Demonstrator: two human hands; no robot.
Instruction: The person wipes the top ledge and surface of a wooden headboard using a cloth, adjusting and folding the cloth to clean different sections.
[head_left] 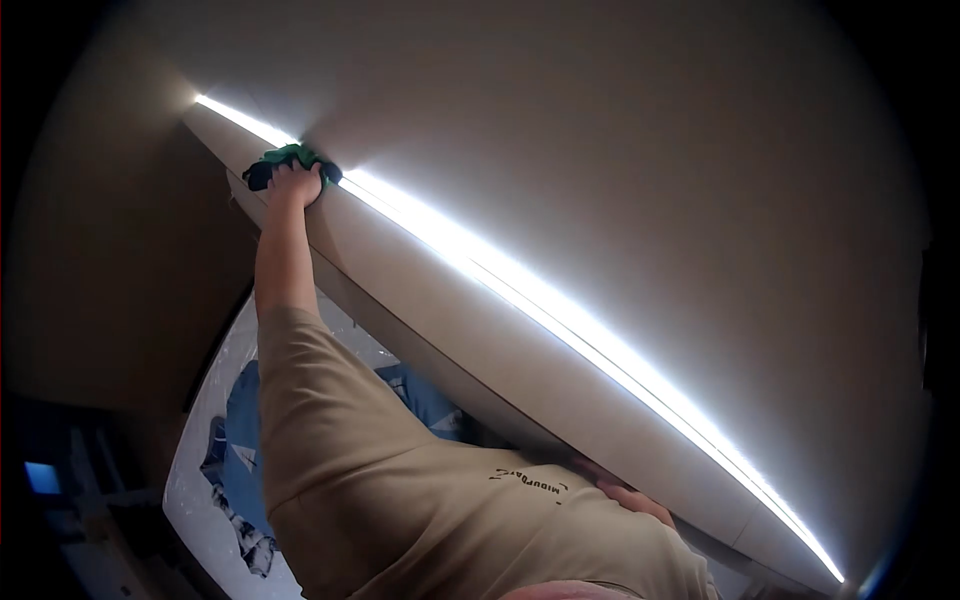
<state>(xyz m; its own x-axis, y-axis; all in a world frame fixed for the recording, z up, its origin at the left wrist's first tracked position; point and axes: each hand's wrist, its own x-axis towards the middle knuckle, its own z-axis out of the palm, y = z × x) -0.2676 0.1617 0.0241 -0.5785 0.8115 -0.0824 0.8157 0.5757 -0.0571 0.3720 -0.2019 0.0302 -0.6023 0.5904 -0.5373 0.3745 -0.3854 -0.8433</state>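
Raised at the upper left, my left hand (297, 185) is closed on a bunched green and black cloth (290, 156). The cloth is pressed against the lit edge of a long pale panel (440, 310) and covers a short stretch of the bright light strip (560, 315). Partly visible beyond my shirt, my right hand (637, 499) is near the panel's lower edge at the lower right. Its fingers are too hidden to read.
A broad plain surface (680, 200) lies beyond the light strip. Below the panel is a pale, shiny surface (195, 480) with blue patterned material (240, 430). Dark objects and a small blue glow (42, 478) show at the lower left.
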